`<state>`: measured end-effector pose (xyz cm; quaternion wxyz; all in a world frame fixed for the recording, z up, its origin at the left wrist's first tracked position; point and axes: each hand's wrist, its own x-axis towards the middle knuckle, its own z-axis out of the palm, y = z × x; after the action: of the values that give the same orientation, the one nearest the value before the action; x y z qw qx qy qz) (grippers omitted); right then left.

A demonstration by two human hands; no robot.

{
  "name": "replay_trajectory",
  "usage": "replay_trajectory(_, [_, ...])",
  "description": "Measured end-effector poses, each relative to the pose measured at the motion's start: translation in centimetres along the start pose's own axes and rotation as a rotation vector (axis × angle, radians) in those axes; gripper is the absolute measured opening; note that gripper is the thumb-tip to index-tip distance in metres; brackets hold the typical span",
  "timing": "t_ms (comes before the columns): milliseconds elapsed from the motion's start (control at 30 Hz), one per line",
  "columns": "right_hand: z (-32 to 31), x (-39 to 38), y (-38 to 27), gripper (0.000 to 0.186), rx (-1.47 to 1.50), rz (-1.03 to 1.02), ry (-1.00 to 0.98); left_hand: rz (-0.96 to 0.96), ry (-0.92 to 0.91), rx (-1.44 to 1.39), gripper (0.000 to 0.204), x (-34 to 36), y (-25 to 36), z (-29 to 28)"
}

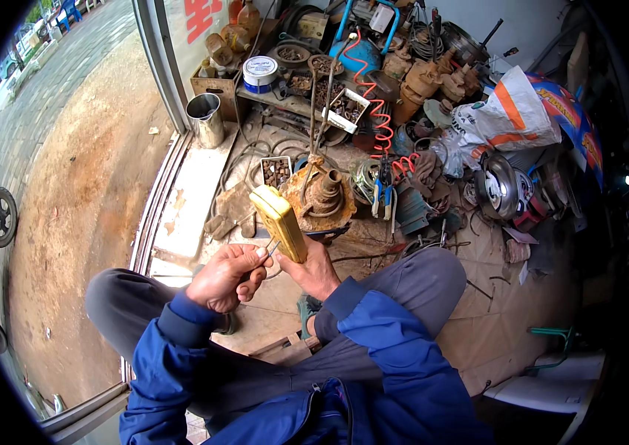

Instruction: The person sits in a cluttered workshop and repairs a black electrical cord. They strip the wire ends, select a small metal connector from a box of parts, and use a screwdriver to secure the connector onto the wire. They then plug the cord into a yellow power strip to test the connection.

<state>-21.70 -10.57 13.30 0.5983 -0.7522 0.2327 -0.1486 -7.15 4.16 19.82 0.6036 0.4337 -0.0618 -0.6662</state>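
Note:
My right hand (313,271) is closed round the lower end of a yellow, hand-sized boxy case (276,211) with rounded edges, tilted up in front of my knees. Beside it my left hand (227,278) pinches a thin, dark, rod-like piece (273,250) between thumb and fingers. That piece points at the lower side of the case; whether the two touch I cannot tell. Just beyond the case, a rusty metal part with a stepped neck (327,194) sits on a rust-coloured base.
A small white tray of metal bits (277,171) lies past the case. Farther off are a metal cup (206,119), a white-and-blue tub (260,73), a coiled red hose (382,130), blue-handled pliers (382,196) and a white sack (507,111). A glass door frame (162,63) runs along the left.

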Motion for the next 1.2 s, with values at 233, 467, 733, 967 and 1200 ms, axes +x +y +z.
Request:
replay_trajectory(233, [-0.11,-0.04,-0.57,0.046,-0.017,0.028,-0.025,0.0,0.007,-0.007,0.024,-0.1,0.0,-0.01])
replay_trajectory(467, [0.0,-0.06,-0.3,0.045,-0.018,0.029,-0.015,0.003,0.006,-0.012,0.024,-0.12,-0.06,-0.07])
replay_trajectory(733, [0.06,-0.08,-0.17,0.045,-0.002,0.033,-0.019,0.009,0.0,-0.005,0.025,-0.06,-0.13,-0.24])
replay_trajectory(967, [0.01,-0.08,-0.15,0.045,0.003,0.036,-0.025,0.007,0.005,-0.005,0.025,-0.07,-0.21,-0.22])
replay_trajectory(1200, [0.08,-0.15,-0.66,0.041,0.001,0.019,-0.005,0.011,-0.004,-0.005,0.026,-0.1,-0.18,-0.25])
